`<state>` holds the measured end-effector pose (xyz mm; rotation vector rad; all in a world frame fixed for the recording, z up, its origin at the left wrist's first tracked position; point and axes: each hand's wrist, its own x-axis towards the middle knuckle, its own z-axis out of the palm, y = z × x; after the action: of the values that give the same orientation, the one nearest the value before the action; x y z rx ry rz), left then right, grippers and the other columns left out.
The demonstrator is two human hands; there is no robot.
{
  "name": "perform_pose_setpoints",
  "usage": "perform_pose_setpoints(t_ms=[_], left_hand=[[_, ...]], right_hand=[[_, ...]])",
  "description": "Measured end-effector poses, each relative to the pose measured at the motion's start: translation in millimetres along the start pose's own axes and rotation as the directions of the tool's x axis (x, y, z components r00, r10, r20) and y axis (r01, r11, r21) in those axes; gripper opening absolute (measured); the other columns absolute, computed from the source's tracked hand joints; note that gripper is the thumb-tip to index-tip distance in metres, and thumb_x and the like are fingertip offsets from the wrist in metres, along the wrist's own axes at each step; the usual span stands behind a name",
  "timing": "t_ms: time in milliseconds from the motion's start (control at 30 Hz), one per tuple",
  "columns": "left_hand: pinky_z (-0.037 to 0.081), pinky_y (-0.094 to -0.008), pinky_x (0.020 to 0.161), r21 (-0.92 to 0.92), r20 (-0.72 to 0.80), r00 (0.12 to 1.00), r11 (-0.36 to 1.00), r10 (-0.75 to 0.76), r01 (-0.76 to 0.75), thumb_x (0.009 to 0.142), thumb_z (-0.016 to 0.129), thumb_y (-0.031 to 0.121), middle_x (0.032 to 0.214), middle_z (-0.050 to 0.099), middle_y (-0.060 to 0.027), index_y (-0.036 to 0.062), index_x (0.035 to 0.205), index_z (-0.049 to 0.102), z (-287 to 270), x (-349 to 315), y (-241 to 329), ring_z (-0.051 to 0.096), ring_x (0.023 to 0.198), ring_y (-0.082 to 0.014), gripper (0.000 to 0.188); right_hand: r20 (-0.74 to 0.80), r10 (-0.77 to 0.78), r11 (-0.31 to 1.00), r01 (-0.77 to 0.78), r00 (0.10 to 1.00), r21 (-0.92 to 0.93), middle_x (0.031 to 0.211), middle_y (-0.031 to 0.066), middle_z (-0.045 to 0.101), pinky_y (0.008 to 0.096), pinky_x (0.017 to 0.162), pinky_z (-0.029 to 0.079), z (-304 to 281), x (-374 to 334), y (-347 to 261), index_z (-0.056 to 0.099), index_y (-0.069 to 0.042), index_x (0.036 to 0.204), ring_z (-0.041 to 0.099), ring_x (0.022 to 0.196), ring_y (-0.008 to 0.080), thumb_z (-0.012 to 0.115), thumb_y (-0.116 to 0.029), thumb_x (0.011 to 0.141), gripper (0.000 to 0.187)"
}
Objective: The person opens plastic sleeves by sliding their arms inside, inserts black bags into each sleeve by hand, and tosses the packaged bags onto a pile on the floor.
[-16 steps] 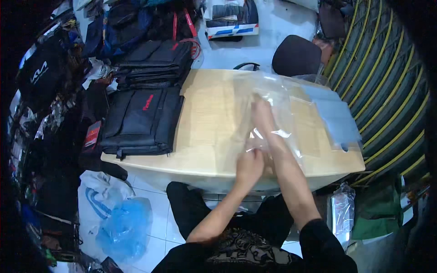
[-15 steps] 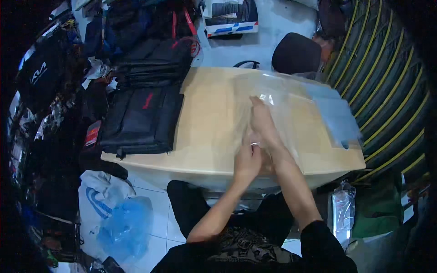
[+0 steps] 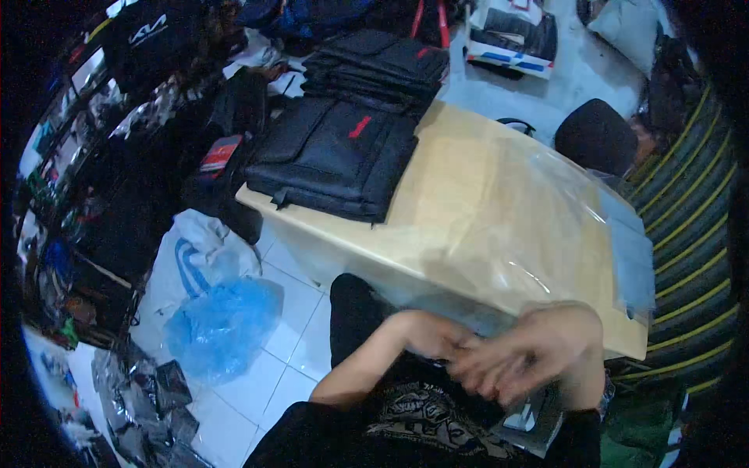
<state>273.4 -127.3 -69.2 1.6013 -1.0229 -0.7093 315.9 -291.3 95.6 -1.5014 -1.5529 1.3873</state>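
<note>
My left hand [image 3: 438, 335] and my right hand [image 3: 538, 351] meet low in front of my shirt, just off the table's near edge. The right hand crosses over the left one's fingertips. Motion smears the right fingers, and the left ones are partly covered, so anything held between them does not show. Past my hands, a clear plastic bag [image 3: 538, 222] lies flat on the pale wooden table [image 3: 460, 160]. Neither hand touches it visibly. Pale blue sheets [image 3: 630, 253] rest at the table's right end, beside the bag.
Stacked black bags with red marks [image 3: 331, 156] fill the table's left side. A blue plastic bag [image 3: 226, 324] and a white sack [image 3: 214, 238] lie on the tiled floor [image 3: 296, 320]. Yellow-striped black tyres [image 3: 686, 257] line the right. A dark round-topped seat [image 3: 597, 136] stands behind the table.
Both hands have come back from the clear plastic bag to the front of my body, letting go of it. The view has swung left and tilted.
</note>
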Motion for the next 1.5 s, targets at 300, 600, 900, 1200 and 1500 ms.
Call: perform_pose_setpoints(t_ms=[300,600,900,1200,1500], left_hand=[[0.055,-0.0362,0.081,-0.312,-0.922,-0.003,0.746,-0.388,-0.588,0.092,0.047,0.011,0.110,0.057,-0.0186,-0.0065,0.125,0.042,-37.8,-150.0,-30.3,0.061,0.099,-0.0270,0.038],[0.056,-0.0422,0.079,-0.143,-0.901,-0.199,0.696,-0.386,-0.704,0.090,0.059,0.027,0.105,0.054,-0.0154,-0.0016,0.108,0.049,-85.5,-171.8,-39.5,0.062,0.091,-0.0277,0.035],[0.048,-0.0395,0.088,0.124,-0.843,-0.419,0.637,-0.337,-0.761,0.081,0.065,0.004,0.117,0.056,-0.0125,-0.0011,0.124,0.046,-81.2,-167.4,-25.6,0.056,0.105,-0.0269,0.047],[0.047,-0.0442,0.093,0.128,-0.874,-0.443,0.783,-0.201,-0.609,0.059,0.060,-0.001,0.122,0.053,-0.0188,-0.0051,0.128,0.039,61.2,-245.4,-56.8,0.057,0.105,-0.0349,0.072],[0.047,-0.0417,0.092,-0.219,-0.769,-0.475,0.875,-0.427,-0.432,0.054,0.065,-0.006,0.118,0.055,-0.0154,-0.0037,0.127,0.040,127.2,-269.6,-48.2,0.057,0.106,-0.0289,0.077]], right_hand=[[-0.745,-0.038,0.514,-0.626,0.666,-0.586,0.145,0.0242,0.027,0.0474,0.102,0.038,-104.7,213.7,90.0,0.028,-0.008,0.142,0.030,0.130,0.0458,0.077,-0.020,0.066,0.091],[-0.680,-0.118,0.377,-0.601,0.723,-0.705,0.136,0.0269,0.038,0.0430,0.095,0.046,-107.3,208.8,97.2,0.031,0.002,0.137,0.047,0.118,0.0391,0.063,-0.007,0.073,0.072],[-0.586,-0.228,0.125,-0.573,0.778,-0.810,0.125,0.0242,0.051,0.0318,0.069,0.056,10.5,173.1,68.7,0.048,0.003,0.124,0.059,0.104,0.0336,0.050,-0.015,0.086,0.042],[-0.892,-0.200,0.979,0.035,0.406,-0.203,0.127,0.0177,0.051,0.0318,0.103,0.034,-51.9,178.4,50.1,0.033,0.005,0.136,0.049,0.118,0.0245,0.078,-0.023,0.071,0.083],[-0.882,0.159,0.945,0.192,0.444,0.267,0.098,0.0108,0.066,0.0284,0.082,0.048,20.3,205.2,143.7,0.059,0.005,0.109,0.062,0.088,0.0146,0.074,-0.019,0.077,0.042]])
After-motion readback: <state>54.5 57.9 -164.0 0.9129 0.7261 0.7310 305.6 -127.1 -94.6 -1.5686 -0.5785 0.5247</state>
